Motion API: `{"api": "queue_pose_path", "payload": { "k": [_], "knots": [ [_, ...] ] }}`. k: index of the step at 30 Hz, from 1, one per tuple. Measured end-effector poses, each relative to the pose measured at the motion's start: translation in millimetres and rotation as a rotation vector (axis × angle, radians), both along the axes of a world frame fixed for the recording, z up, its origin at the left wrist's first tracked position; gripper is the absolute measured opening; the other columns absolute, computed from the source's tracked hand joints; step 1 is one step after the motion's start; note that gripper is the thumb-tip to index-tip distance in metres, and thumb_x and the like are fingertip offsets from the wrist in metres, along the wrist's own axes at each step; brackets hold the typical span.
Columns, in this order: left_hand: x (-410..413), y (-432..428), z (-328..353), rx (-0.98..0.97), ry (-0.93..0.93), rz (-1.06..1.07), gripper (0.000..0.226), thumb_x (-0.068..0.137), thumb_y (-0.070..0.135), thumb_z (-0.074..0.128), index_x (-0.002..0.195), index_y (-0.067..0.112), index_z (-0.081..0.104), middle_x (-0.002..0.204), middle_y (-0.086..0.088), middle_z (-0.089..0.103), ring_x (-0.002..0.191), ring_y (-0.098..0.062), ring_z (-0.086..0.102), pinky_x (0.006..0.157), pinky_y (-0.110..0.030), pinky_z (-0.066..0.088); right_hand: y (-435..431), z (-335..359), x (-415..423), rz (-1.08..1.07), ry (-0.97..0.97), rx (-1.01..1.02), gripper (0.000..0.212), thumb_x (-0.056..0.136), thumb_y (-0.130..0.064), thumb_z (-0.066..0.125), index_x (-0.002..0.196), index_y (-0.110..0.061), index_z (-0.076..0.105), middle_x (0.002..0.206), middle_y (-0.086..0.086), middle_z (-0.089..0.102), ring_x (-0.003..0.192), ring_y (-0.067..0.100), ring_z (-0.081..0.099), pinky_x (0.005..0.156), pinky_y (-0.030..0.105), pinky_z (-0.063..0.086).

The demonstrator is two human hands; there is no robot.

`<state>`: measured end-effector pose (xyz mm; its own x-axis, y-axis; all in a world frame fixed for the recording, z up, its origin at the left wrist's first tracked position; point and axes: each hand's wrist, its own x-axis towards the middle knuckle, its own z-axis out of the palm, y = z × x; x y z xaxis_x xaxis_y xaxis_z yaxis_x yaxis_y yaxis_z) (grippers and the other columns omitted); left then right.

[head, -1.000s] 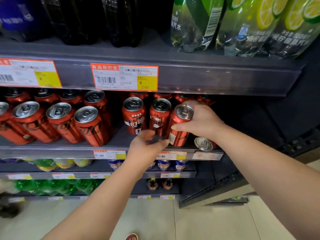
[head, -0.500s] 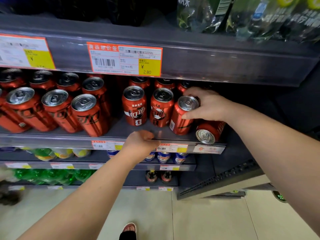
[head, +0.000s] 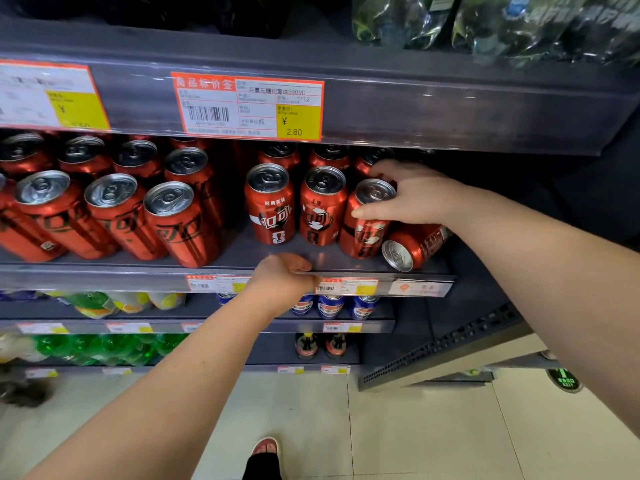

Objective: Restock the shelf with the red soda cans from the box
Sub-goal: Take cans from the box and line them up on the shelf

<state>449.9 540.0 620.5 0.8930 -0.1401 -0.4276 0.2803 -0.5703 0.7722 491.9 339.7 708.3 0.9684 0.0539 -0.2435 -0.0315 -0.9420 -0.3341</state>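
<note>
Red soda cans fill a grey shelf. My right hand grips the top of an upright red can, the rightmost of three in the front row. A second can lies on its side just right of it, its lid facing outward. Two upright cans stand to the left. My left hand is curled over the shelf's front edge below them, holding no can. The box is out of view.
A group of red cans with black lettering stands tilted at the left of the same shelf. A price strip with an orange label runs overhead. Blue cans and green bottles sit on lower shelves. A tiled floor lies below.
My right hand has set the can upright and slid it slightly deeper on the shelf. My left hand dropped from below the cans to the shelf's front edge and curled shut.
</note>
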Motion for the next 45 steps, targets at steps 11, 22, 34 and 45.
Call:
{"api": "queue_pose_path", "payload": {
  "k": [11,22,34,45],
  "knots": [
    [-2.7,-0.6,4.3,-0.108,-0.025,0.071,0.035,0.085,0.017,0.065,0.119,0.007,0.062,0.116,-0.006,0.065,0.094,-0.013,0.056,0.079,-0.023,0.039,-27.0,1.3,-9.0,-0.092,0.053,-0.009,0.077,0.075,-0.018,0.075,0.142,-0.019,0.037,0.144,0.006,0.042,0.127,0.024,0.045,0.101,0.028,0.038],
    [-16.6,-24.7,3.7,-0.354,-0.088,0.146,0.014,0.088,0.013,0.061,0.101,0.016,0.065,0.093,0.004,0.068,0.084,-0.007,0.061,0.071,-0.014,0.043,-36.7,-62.6,-46.9,0.048,0.045,-0.274,0.089,0.082,0.003,0.052,0.147,-0.041,0.010,0.159,-0.012,-0.004,0.146,0.026,-0.013,0.116,0.049,0.001],
    [-16.1,-33.7,9.6,-0.323,-0.069,0.098,0.014,0.088,0.015,0.061,0.099,0.023,0.061,0.095,0.007,0.067,0.090,-0.010,0.062,0.076,-0.023,0.044,-35.8,-49.0,-61.1,-0.678,-0.336,0.732,0.077,0.069,-0.010,0.081,0.134,-0.016,0.041,0.114,-0.004,0.054,0.106,0.011,0.053,0.090,0.024,0.042],
    [-5.6,-18.1,-1.9,0.047,-0.154,-0.015,0.029,0.085,0.021,0.063,0.114,0.017,0.065,0.116,-0.004,0.067,0.106,-0.024,0.061,0.095,-0.040,0.048,-43.9,-36.7,-59.6,-0.797,-0.186,0.918,0.076,0.077,-0.017,0.074,0.142,-0.019,0.035,0.134,0.000,0.051,0.104,0.012,0.050,0.076,0.022,0.041]
  ]
}}
